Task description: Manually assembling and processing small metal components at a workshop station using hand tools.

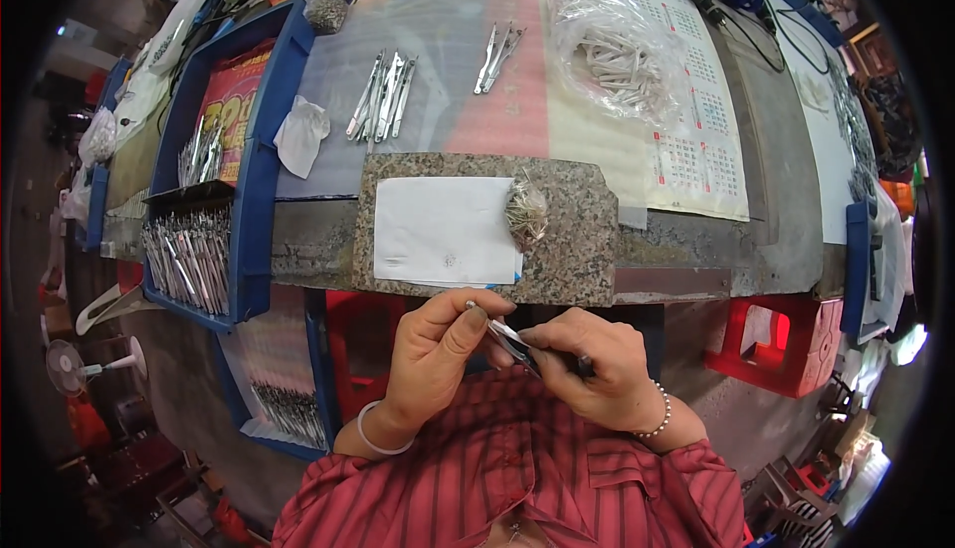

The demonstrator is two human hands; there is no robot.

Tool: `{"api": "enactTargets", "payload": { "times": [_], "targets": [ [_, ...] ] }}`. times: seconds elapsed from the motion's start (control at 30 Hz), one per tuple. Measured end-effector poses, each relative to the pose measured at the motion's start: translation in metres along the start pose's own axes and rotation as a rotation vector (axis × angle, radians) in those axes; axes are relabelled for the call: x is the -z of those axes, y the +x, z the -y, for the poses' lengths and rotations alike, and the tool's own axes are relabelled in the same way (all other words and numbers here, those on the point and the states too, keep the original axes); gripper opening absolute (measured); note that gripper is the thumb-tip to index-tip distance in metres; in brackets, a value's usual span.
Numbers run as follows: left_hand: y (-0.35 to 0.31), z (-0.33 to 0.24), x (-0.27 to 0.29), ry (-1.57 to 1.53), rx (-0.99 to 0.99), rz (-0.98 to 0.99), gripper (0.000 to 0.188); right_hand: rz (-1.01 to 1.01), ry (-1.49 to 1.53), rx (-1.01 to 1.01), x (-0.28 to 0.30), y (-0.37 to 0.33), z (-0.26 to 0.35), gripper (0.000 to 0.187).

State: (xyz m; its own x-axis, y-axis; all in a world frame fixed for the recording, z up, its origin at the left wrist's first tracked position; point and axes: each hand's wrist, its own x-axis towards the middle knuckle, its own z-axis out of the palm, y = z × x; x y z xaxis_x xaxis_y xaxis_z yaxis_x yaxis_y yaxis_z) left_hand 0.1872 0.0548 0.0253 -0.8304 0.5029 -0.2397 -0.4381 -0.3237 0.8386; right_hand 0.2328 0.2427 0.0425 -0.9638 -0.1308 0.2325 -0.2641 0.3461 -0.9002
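Note:
Just in front of my chest, over the table's near edge, both hands meet around a slim silver metal piece (508, 335). My left hand (438, 341) pinches it between thumb and fingers, and its small rounded end shows above the fingertips. My right hand (597, 359) closes on its other part, with a dark tool end (585, 361) sticking out between the fingers. How that dark end joins the silver piece is hidden. Beyond the hands lies a speckled stone slab (582, 230), bearing a white paper pad (443, 225) and a clear bag of thin, pale metal bits (526, 212).
Slim metal tools (383, 95) lie in a group behind the slab, with a smaller group (497, 56) to their right. An open plastic bag (622, 61) holds white slender pieces. At left, a blue tray (261, 160) is packed with metal tools. A red stool (781, 349) stands below right.

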Motion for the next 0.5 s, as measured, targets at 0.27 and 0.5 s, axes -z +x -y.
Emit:
{"api": "enactTargets", "payload": {
  "times": [0.27, 0.5],
  "targets": [
    [0.0, 0.004, 0.007, 0.055, -0.067, -0.006, 0.025, -0.024, -0.129, 0.087, -0.019, -0.002, 0.004, 0.031],
    [-0.007, 0.002, 0.02, 0.048, 0.05, 0.016, 0.02, 0.076, -0.325, 0.191, -0.015, -0.001, 0.006, 0.032]
  ]
}}
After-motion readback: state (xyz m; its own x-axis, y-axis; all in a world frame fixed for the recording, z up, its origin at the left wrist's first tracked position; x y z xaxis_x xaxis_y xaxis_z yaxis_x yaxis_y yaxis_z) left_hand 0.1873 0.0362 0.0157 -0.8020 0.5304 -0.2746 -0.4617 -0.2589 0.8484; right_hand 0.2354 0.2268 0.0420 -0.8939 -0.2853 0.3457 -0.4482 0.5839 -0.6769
